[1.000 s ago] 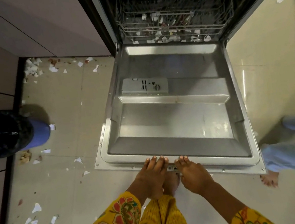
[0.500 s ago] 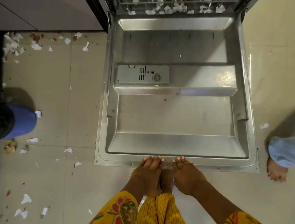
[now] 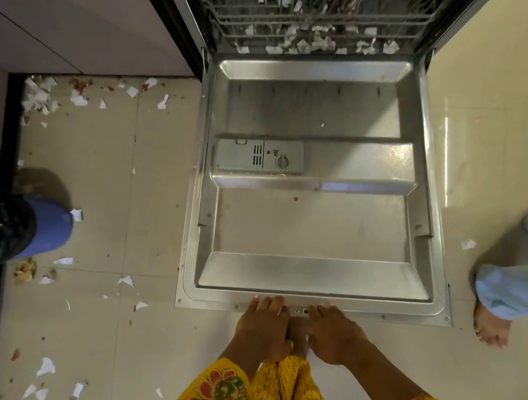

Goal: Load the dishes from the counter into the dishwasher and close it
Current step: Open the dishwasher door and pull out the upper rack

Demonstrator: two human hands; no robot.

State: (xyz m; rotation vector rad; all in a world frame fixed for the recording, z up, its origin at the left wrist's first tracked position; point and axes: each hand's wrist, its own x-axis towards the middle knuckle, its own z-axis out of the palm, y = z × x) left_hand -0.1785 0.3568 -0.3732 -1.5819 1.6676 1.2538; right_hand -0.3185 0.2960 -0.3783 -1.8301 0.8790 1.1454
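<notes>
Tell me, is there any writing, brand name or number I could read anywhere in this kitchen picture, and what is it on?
None can be read.
Detergent dispenser on the open dishwasher door: small marks beside its round dial, too small and blurred to read.
Latch slot on the door's front edge, between the left hand and right hand: no legible label.
Torn paper scraps on the floor: no print can be made out.

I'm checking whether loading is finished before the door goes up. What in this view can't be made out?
- Lower rack, head view: dark and cut off by the top edge; only white scraps show, and whether dishes sit there cannot be told.
- Counter: outside the frame.
- Left hand and right hand at the dishwasher door edge: whether the thumbs hook under it is hidden by the hands themselves.
</notes>
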